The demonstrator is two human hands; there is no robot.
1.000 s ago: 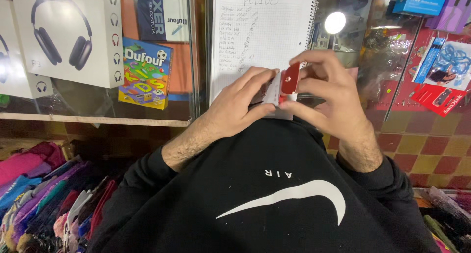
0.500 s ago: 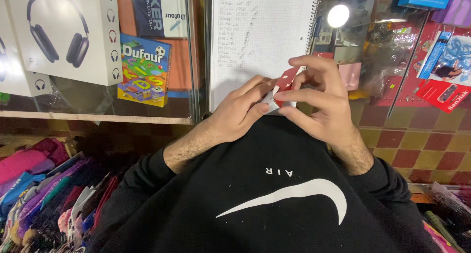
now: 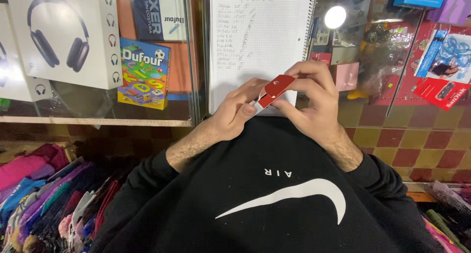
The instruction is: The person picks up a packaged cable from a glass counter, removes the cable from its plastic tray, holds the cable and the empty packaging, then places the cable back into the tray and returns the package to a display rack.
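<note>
Surface: a glass counter top (image 3: 392, 110) in front of me, with goods visible under the pane; a wooden edge runs along its near side at left.
Room: a chequered floor of red and tan tiles (image 3: 412, 140) lies below right; folded clothes in pink, blue and purple (image 3: 44, 199) are stacked at lower left.
Notebook: a spiral-bound squared pad (image 3: 255, 37) lies on the glass, a handwritten list down its left half.
Packages, left: a white headphone box (image 3: 64, 37) stands beside a small bright game box (image 3: 143, 72) in yellow, blue and green.
Packages, right: a red card pack (image 3: 444, 93) and a blue-and-white pack (image 3: 454, 56) lie under the glass; a round lamp reflection (image 3: 335, 17) glares nearby.
Red item: a small flat red-and-white card or packet (image 3: 274, 90), possibly folded, sits over the pad's lower edge.
Left hand (image 3: 235, 113): closed on the item's lower end.
Right hand (image 3: 311, 101): fingers pinch its upper end.
</note>
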